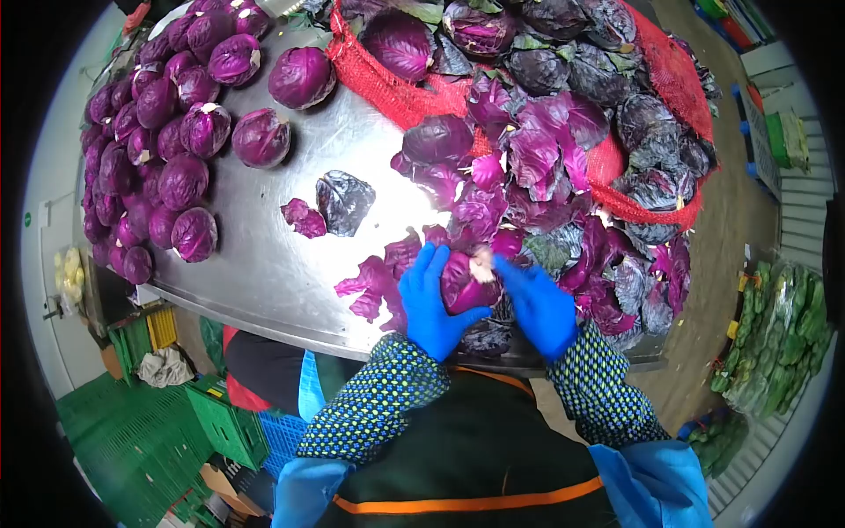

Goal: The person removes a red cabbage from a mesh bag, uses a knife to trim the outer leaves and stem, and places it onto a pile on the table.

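Observation:
Both my hands wear blue gloves. My left hand (433, 308) is wrapped round the left side of a red cabbage (459, 280) near the front edge of the metal table (264, 202). The pale stem end of that cabbage faces up and to the right. My right hand (535, 304) is at the cabbage's right side, its fingers smeared by motion beside the stem; whether they hold anything is unclear. Loose purple leaves (374, 286) lie left of my left hand. More torn leaves (537, 150) are heaped behind and to the right.
Many trimmed cabbages (183, 180) are massed at the left. Dark untrimmed cabbages (607, 79) lie in a red mesh sack (378, 88) at the back right. A dark leaf (343, 202) lies mid-table. Green crates (224, 422) stand below left; bagged green vegetables (775, 339) are at the right.

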The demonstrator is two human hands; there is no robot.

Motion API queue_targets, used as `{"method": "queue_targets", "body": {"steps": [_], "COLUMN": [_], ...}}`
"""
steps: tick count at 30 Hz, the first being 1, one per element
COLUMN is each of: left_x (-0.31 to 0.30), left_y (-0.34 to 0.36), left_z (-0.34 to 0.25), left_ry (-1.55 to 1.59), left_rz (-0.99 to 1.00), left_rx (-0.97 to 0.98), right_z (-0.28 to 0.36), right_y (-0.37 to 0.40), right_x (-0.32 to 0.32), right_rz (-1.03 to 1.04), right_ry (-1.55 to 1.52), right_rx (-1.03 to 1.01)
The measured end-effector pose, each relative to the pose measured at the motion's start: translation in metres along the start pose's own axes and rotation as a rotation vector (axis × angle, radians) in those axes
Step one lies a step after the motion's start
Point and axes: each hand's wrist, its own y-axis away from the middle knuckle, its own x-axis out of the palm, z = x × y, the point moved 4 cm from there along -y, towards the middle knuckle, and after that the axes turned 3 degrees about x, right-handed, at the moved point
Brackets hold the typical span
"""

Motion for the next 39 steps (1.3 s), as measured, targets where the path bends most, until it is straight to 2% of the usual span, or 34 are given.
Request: {"method": "queue_targets", "body": {"steps": [1,3,4,5,7,8,9,11,12,13,15,16,17,19,20,22,25,27,29,30,31,32,33,35,37,38,39], "left_x": [0.001,0.001,0.001,-0.003,-0.007,-0.002,-0.001,-0.003,-0.018,-0.037,-0.063,-0.07,-0.075,-0.084,-0.084,-0.083,-0.082,-0.08,-0.079,-0.08,-0.081,-0.086,-0.09,-0.096,-0.099,-0.098,-0.097], "left_y": [0.003,0.019,0.022,0.022,0.009,0.006,0.007,0.011,0.012,0.015,0.015,0.012,0.01,0.008,0.006,0.001,0.003,0.005,0.008,0.009,0.011,0.013,0.013,0.011,0.008,0.006,0.005], "left_z": [-0.001,-0.004,-0.003,-0.002,0.004,0.017,0.025,0.038,0.026,0.01,-0.026,-0.036,-0.042,-0.04,-0.038,-0.04,-0.048,-0.052,-0.052,-0.047,-0.042,-0.04,-0.042,-0.04,-0.048,-0.054,-0.06], "left_ry": [0.003,-0.037,-0.026,-0.03,0.116,0.268,0.269,0.509,0.549,0.46,0.5,0.437,0.369,0.169,0.192,0.214,0.232,0.256,0.228,0.344,0.458,0.495,0.76,0.912,0.609,0.553,0.496], "left_rz": [-0.044,-0.052,-0.044,-0.034,0.021,0.098,0.092,0.179,0.152,0.1,-0.114,-0.18,-0.256,-0.285,-0.319,-0.35,-0.351,-0.341,-0.312,-0.287,-0.258,-0.222,-0.261,-0.237,-0.186,-0.211,-0.233], "left_rx": [0.039,0.131,0.114,0.112,-0.003,-0.019,-0.023,-0.143,-0.09,0.021,0.232,0.299,0.362,0.388,0.361,0.352,0.305,0.274,0.266,0.174,0.08,-0.066,-0.286,-0.313,-0.055,0.063,0.174], "right_z": [-0.01,-0.041,-0.046,-0.039,-0.025,-0.024,-0.026,-0.029,-0.018,-0.024,-0.042,-0.035,-0.015,0.03,0.036,0.054,0.061,0.063,0.058,0.056,0.047,0.027,0.016,0.009,-0.006,-0.004,0.011], "right_y": [-0.012,-0.04,-0.044,-0.038,-0.03,-0.035,-0.039,-0.046,-0.042,-0.043,-0.039,-0.034,-0.029,-0.017,-0.01,-0.004,-0.002,0.002,0.007,0.009,0.008,0.007,0.005,-0.002,-0.02,-0.025,-0.022], "right_x": [0.005,0.016,0.026,0.032,0.043,0.04,0.036,0.035,0.023,0.021,0.011,0.01,-0.002,-0.011,-0.016,-0.026,-0.039,-0.039,-0.038,-0.044,-0.041,-0.032,-0.025,-0.018,0.004,-0.004,-0.024], "right_rz": [-0.003,-0.108,-0.078,-0.077,-0.033,-0.073,-0.068,0.106,-0.021,-0.028,0.003,0.113,0.177,0.113,0.111,0.306,0.268,0.213,-0.012,-0.077,-0.08,-0.067,-0.05,-0.019,-0.061,-0.396,-0.399], "right_ry": [-0.001,-0.323,-0.463,-0.47,-0.676,-0.693,-0.689,-0.858,-0.741,-0.754,-0.805,-1.029,-1.056,-1.592,-1.601,-1.218,-1.224,-1.111,-0.86,-0.724,-0.725,-0.914,-1.103,-1.087,-0.987,-0.518,-0.519], "right_rx": [-0.002,0.0,-0.029,-0.022,0.14,0.175,0.171,0.399,0.303,0.313,0.488,0.634,0.641,0.416,0.409,0.188,0.272,0.313,0.189,0.248,0.25,0.353,0.455,0.523,0.412,-0.009,-0.016]}}
